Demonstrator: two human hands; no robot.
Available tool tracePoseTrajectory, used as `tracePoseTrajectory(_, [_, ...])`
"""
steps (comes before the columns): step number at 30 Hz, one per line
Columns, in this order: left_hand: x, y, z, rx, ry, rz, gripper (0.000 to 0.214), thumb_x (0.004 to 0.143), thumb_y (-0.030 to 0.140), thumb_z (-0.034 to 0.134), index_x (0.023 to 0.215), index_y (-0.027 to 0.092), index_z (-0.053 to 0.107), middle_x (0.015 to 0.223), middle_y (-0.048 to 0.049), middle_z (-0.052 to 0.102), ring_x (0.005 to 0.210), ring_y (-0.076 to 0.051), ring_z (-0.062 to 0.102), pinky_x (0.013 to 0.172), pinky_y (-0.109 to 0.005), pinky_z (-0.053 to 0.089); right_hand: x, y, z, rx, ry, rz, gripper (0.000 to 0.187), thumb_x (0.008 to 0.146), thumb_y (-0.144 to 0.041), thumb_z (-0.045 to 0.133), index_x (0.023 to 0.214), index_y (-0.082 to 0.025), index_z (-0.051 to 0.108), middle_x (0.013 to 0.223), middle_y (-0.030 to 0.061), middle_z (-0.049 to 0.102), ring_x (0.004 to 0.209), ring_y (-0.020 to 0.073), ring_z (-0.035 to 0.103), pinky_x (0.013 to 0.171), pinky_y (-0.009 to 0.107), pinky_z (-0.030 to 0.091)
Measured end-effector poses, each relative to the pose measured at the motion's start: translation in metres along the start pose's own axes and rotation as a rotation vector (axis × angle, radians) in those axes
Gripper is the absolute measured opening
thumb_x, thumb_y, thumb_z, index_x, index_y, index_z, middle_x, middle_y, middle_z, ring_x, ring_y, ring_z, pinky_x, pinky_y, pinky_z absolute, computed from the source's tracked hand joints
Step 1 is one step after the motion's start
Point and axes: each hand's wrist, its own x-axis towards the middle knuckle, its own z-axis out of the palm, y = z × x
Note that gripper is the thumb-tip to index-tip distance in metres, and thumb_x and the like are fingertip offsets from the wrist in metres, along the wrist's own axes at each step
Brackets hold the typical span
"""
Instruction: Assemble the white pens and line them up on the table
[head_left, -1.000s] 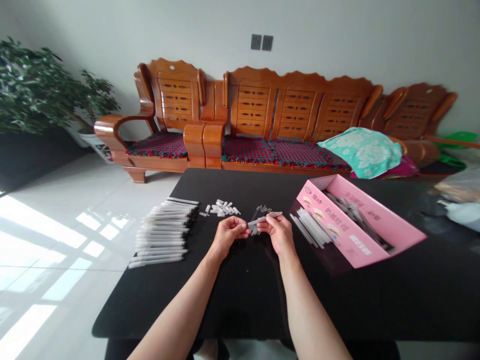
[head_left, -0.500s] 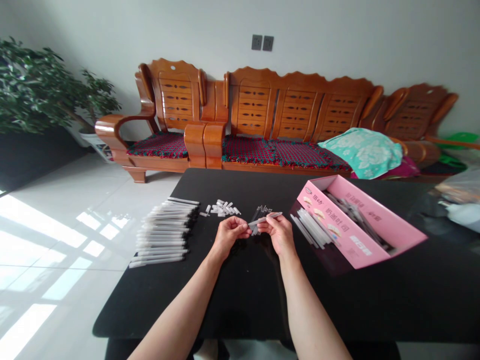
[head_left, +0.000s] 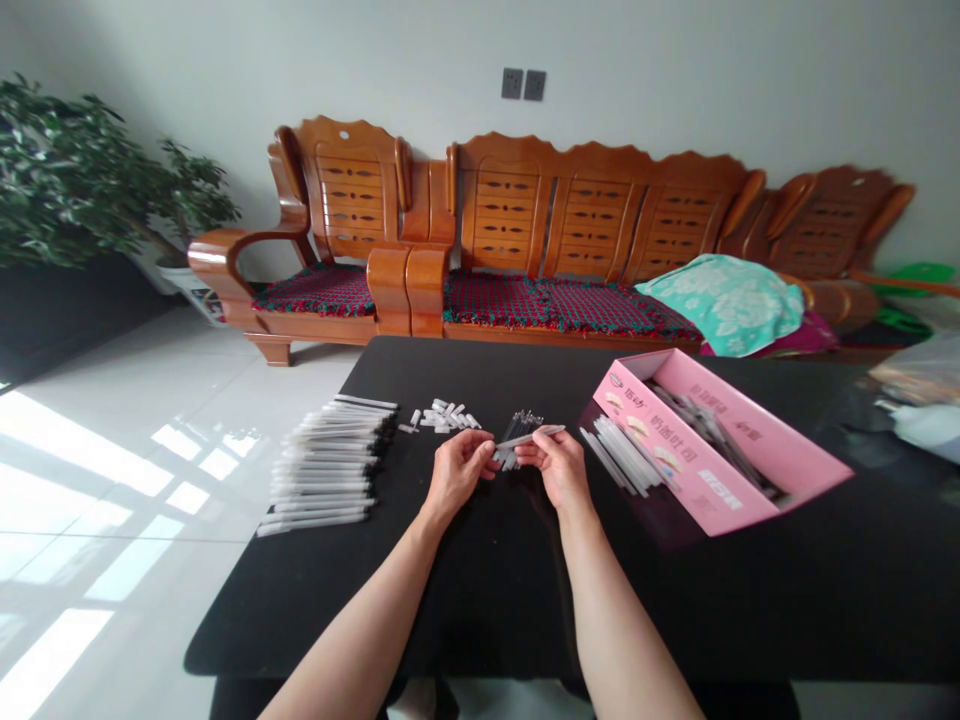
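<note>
Above a black table [head_left: 480,590], my right hand [head_left: 559,468] is closed round a thin clear pen barrel [head_left: 541,433] that points up and to the right. My left hand [head_left: 459,467] is closed in a pinch at the barrel's left end; what its fingertips hold is too small to make out. Just behind my hands lies a small bundle of dark refills [head_left: 517,428]. A scatter of small white caps [head_left: 444,417] lies to the left of that bundle.
A long row of white pens [head_left: 328,465] lies at the table's left side. Loose clear barrels [head_left: 621,457] lie beside an open pink box [head_left: 739,457] on the right. Wooden sofas [head_left: 525,240] stand behind the table, and a plant [head_left: 82,175] at far left.
Nothing of note: both hands stay together at the pen barrel, with my left fingers shifting only slightly at its end.
</note>
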Motion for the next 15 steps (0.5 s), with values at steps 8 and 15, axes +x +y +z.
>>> tracePoseTrajectory(8, [0.0003,-0.0009,-0.0044,0.247,-0.016,0.004,0.039,0.085,0.05,0.059,0.071,0.015,0.064,0.053,0.0001,0.061,0.038,-0.007,0.051,0.039,-0.016,0.035,-0.0006,-0.0004,0.0019,-0.011,-0.004,-0.002,0.029,0.069,-0.027,0.083,0.085,-0.017,0.061,0.068,0.0045,0.075,0.059,0.0217,0.075,0.051,0.026,0.062])
tracePoseTrajectory(15, [0.0003,0.0011,-0.003,0.079,0.003,-0.037,0.038,0.073,0.046,0.074,0.093,0.015,0.066,0.058,0.0015,0.063,0.042,-0.01,0.054,0.037,-0.017,0.036,-0.0008,-0.0005,0.0016,-0.008,-0.008,-0.009,0.029,0.07,-0.027,0.083,0.086,-0.016,0.061,0.069,0.0054,0.075,0.06,0.0215,0.075,0.051,0.025,0.062])
